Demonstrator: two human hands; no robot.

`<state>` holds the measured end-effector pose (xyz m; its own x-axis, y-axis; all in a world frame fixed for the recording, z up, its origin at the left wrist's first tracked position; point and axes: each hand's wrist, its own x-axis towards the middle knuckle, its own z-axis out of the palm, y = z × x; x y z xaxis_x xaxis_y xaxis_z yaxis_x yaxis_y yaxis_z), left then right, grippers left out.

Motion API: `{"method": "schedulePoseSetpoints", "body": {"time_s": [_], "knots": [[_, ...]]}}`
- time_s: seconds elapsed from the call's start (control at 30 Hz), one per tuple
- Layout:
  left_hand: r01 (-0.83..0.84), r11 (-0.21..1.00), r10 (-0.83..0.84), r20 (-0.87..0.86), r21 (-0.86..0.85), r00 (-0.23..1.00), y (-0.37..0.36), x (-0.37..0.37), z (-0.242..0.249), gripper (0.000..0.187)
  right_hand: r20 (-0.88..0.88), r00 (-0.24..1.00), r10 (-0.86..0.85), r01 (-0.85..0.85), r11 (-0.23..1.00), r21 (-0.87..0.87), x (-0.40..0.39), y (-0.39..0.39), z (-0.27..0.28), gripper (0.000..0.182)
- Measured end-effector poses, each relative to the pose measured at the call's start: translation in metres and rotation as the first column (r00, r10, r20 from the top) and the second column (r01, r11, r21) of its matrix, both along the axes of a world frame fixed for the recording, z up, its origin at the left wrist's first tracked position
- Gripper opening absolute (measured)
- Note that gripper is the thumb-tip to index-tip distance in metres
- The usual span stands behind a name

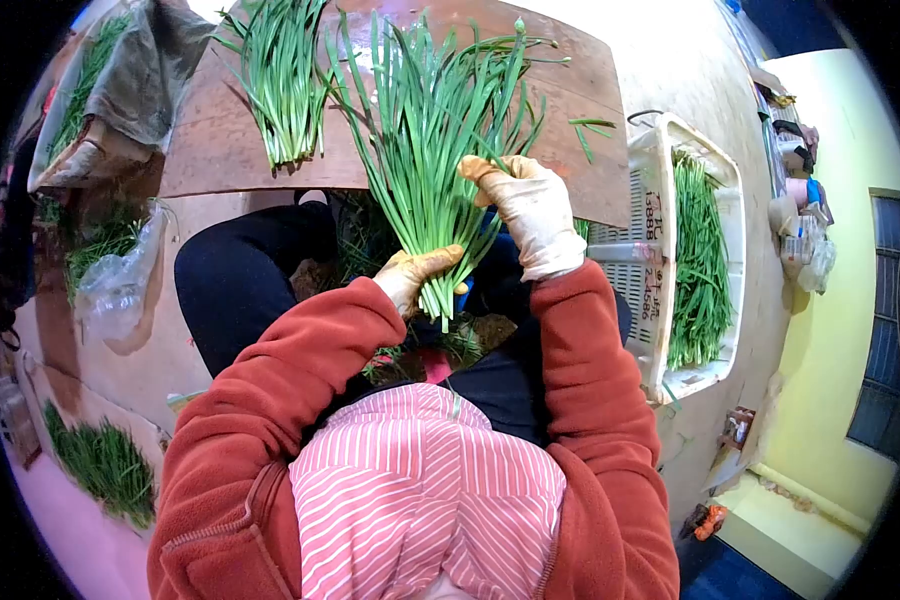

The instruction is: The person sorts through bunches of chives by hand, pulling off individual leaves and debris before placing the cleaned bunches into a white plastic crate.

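Observation:
My left hand (pixel 413 277), in a stained light glove, is wrapped around the pale stem ends of a bunch of garlic chives (pixel 435 170). The bunch fans out away from me, its leaves spreading over the wooden board. My right hand (pixel 525 205), in a whitish glove with yellowed fingertips, is at the right side of the bunch. Its fingers are curled and pinched together; what they hold, if anything, is hidden. A second bunch of garlic chives (pixel 288 90) lies on the wooden board (pixel 210 150), to the left of the held one.
A white plastic crate (pixel 655 290) filled with chives stands to my right. A few loose leaf pieces (pixel 588 130) lie on the board. More chives (pixel 105 455) are at the lower left, near a clear plastic bag (pixel 120 285). A grey cloth (pixel 155 70) partly covers greens at the upper left.

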<state>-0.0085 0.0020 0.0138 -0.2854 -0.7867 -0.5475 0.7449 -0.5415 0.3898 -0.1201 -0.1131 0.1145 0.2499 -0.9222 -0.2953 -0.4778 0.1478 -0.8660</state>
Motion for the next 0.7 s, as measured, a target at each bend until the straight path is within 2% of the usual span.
{"method": "schedulePoseSetpoints", "body": {"time_s": [0.03, 0.1, 0.17, 0.23, 0.27, 0.3, 0.33, 0.37, 0.4, 0.43, 0.47, 0.5, 0.57, 0.63, 0.67, 0.7], "knots": [[-0.002, 1.000, 0.002, 0.001, -0.017, 1.000, 0.000, -0.001, -0.001, 0.028, 0.004, 1.000, -0.005, 0.005, 1.000, -0.002, -0.001, 0.005, 0.003, 0.028], [0.001, 1.000, -0.001, 0.019, -0.010, 1.000, 0.001, -0.001, -0.002, 0.029, 0.152, 0.988, -0.040, 0.039, 0.999, 0.007, -0.001, 0.017, 0.012, 0.023], [-0.014, 0.999, 0.014, 0.009, -0.035, 1.000, 0.002, -0.002, -0.009, 0.030, 0.333, 0.943, 0.007, -0.001, 1.000, -0.018, -0.005, 0.029, 0.010, 0.019], [-0.013, 0.999, -0.002, 0.296, 0.051, 0.955, 0.000, -0.006, -0.016, 0.028, 0.612, 0.789, 0.048, -0.006, 0.997, -0.071, -0.001, 0.048, 0.023, 0.019], [-0.047, 0.987, -0.009, 0.349, 0.153, 0.937, -0.003, -0.004, -0.005, 0.028, 0.657, 0.750, 0.073, -0.045, 0.997, -0.059, 0.001, 0.058, 0.030, 0.017], [-0.102, 0.995, 0.097, 0.221, 0.011, 0.970, 0.004, -0.005, 0.001, 0.029, 0.690, 0.719, 0.078, -0.055, 0.997, -0.055, -0.008, 0.063, 0.040, 0.016], [-0.069, 0.996, 0.060, 0.137, 0.062, 0.989, 0.000, -0.002, -0.003, 0.030, 0.531, 0.845, 0.059, -0.030, 0.998, -0.064, -0.024, 0.064, 0.069, 0.017], [0.002, 0.997, -0.015, 0.159, 0.082, 0.987, 0.000, 0.003, 0.001, 0.031, 0.354, 0.935, 0.025, -0.007, 0.999, -0.052, -0.044, 0.065, 0.094, 0.019], [0.062, 0.996, -0.073, 0.174, 0.069, 0.982, -0.005, 0.015, -0.012, 0.034, 0.550, 0.827, -0.119, 0.183, 0.981, -0.063, -0.066, 0.071, 0.088, 0.022], [0.115, 0.992, -0.124, 0.197, 0.057, 0.973, -0.010, 0.022, -0.023, 0.036, 0.726, 0.655, -0.211, 0.358, 0.932, -0.052, -0.090, 0.080, 0.078, 0.026], [0.131, 0.991, -0.129, 0.143, -0.006, 0.981, -0.009, 0.021, -0.017, 0.038, 0.733, 0.646, -0.215, 0.451, 0.882, -0.138, -0.122, 0.096, 0.075, 0.029], [0.137, 0.989, -0.131, 0.086, -0.064, 0.988, -0.010, 0.016, -0.007, 0.039, 0.726, 0.620, -0.297, 0.554, 0.821, -0.137, -0.156, 0.109, 0.070, 0.030], [0.189, 0.979, -0.180, 0.119, -0.073, 0.976, -0.012, 0.011, 0.012, 0.045, 0.727, 0.493, -0.478, 0.754, 0.652, -0.083, -0.215, 0.144, 0.054, 0.032], [0.339, 0.936, -0.345, -0.065, -0.094, 0.936, -0.015, 0.012, 0.019, 0.050, 0.715, 0.272, -0.644, 0.878, 0.470, 0.090, -0.273, 0.188, 0.015, 0.036], [0.260, 0.966, -0.260, 0.049, 0.005, 0.964, -0.015, 0.007, 0.025, 0.053, 0.719, 0.121, -0.685, 0.867, 0.425, 0.260, -0.302, 0.215, 0.002, 0.032], [0.441, 0.882, -0.458, -0.081, -0.166, 0.885, -0.024, 0.021, 0.010, 0.053, 0.705, -0.030, -0.709, 0.818, 0.387, 0.425, -0.331, 0.242, -0.017, 0.029]]}}
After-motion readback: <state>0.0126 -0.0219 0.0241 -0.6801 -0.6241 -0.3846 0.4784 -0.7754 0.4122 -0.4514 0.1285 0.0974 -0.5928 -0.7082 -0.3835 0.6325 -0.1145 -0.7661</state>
